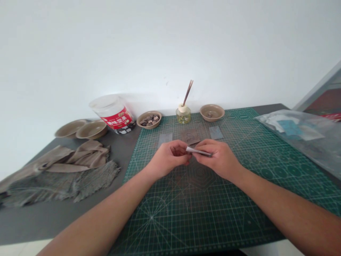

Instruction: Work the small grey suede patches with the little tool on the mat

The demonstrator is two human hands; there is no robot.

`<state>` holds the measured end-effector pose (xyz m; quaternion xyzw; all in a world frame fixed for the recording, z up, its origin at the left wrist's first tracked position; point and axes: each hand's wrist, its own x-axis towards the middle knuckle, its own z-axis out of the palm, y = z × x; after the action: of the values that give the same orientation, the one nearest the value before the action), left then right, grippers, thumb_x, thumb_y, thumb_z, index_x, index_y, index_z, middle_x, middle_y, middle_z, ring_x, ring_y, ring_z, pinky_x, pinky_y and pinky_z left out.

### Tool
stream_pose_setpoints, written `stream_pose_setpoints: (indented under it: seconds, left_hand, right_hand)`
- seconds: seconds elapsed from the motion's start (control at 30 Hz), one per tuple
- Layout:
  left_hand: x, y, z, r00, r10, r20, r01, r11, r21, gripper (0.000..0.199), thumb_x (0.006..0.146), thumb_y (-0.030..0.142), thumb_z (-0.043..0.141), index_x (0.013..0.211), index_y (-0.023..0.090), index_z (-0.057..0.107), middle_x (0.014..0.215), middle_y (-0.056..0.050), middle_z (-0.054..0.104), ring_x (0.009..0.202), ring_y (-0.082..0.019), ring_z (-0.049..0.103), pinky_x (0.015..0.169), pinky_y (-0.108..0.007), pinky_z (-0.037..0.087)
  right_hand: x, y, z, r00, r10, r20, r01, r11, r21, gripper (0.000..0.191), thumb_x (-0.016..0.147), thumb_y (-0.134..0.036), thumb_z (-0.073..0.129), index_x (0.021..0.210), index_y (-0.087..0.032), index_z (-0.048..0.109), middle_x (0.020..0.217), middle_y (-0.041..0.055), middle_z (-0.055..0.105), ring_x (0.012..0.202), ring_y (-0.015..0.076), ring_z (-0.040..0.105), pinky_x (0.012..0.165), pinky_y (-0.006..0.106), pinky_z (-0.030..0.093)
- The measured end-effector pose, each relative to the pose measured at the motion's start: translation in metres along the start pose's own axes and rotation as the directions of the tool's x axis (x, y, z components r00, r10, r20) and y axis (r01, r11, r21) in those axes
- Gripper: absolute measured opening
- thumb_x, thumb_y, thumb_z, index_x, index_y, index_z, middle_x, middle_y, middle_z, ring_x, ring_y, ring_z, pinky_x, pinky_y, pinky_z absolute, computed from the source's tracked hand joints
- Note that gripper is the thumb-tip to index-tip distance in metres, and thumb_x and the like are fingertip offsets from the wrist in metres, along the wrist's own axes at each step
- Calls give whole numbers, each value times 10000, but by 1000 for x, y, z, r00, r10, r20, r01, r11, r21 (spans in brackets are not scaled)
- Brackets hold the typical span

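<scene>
My right hand [217, 156] pinches a thin, pale flat piece [198, 152] seen nearly edge-on, above the green cutting mat [165, 227]. My left hand [170, 156] is closed at the left end of this piece, fingers curled and thumb beneath; its fingertips touch or nearly touch it. Just beyond my hands lie a brown square [189, 136] with dark marks, a pale clear-looking rectangle [165, 138] to its left and a grey-blue rectangle [216, 132] to its right.
At the back stand a bowl of small brown pieces [150, 120], a reed diffuser [183, 114] and another bowl [212, 112]. Leftward are a red-labelled tub [114, 115], two bowls [92, 130] and crumpled cloths [66, 174]. A plastic bag [301, 131] lies right.
</scene>
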<state>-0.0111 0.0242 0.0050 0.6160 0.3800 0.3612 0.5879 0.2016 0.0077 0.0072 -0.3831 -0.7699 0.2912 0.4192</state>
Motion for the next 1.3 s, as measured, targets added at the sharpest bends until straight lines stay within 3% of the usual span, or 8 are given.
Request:
stream_pose_setpoints:
  seconds: [0.3, 0.7, 0.8, 0.9, 1.03, 1.3]
  left_hand:
    - [0, -1, 0, 1000, 23, 19, -23, 1000, -1, 257, 713, 114, 784, 951, 123, 690, 781, -16, 721, 675, -107, 652, 642, -213, 498]
    - [0, 0, -1, 1000, 7, -1, -7, 997, 74, 244, 733, 148, 778, 965, 116, 710, 768, -30, 716, 670, -121, 644, 635, -231, 497]
    - [1, -1, -3, 1000, -1, 26, -1, 996, 84, 250, 746, 170, 783, 980, 117, 713, 807, -41, 726, 697, -123, 651, 661, -235, 500]
    - [2, -2, -4, 999, -33, 44, 30, 998, 57, 224, 771, 204, 768, 969, 120, 704, 763, -27, 712, 652, -119, 643, 648, -243, 504]
    - [3, -2, -4, 999, -32, 29, 31, 998, 58, 275, 711, 170, 798, 967, 122, 709, 792, -28, 724, 677, -121, 649, 654, -235, 504]
    - [3, -2, -4, 999, -22, 43, 20, 999, 41, 248, 740, 128, 744, 985, 113, 705, 757, -18, 712, 670, -119, 645, 664, -241, 505]
  right_hand:
    - [-1, 2, -1, 997, -36, 68, 35, 999, 17, 191, 882, -198, 714, 1041, -254, 803, 991, 12, 755, 896, 153, 705, 835, 274, 532]
    - [-2, 2, -2, 998, -49, 51, 50, 998, -27, 208, 891, -205, 701, 1065, -263, 799, 983, 15, 754, 883, 157, 702, 814, 286, 531]
    - [-1, 3, -2, 995, -23, 95, 22, 1000, 13, 180, 897, -226, 702, 1040, -266, 803, 976, 10, 751, 885, 156, 702, 824, 285, 529]
    - [-1, 5, -1, 998, -12, 64, 14, 1000, -21, 177, 912, -244, 685, 1040, -278, 802, 968, 10, 754, 880, 161, 704, 821, 296, 529]
    - [0, 8, 1, 995, -47, 87, 49, 999, -21, 201, 898, -230, 693, 1059, -290, 798, 984, 11, 749, 889, 160, 703, 839, 297, 534]
    - [2, 8, 1, 997, -44, 71, 46, 999, -29, 202, 910, -225, 678, 1064, -276, 797, 1012, 20, 760, 921, 166, 708, 858, 301, 540]
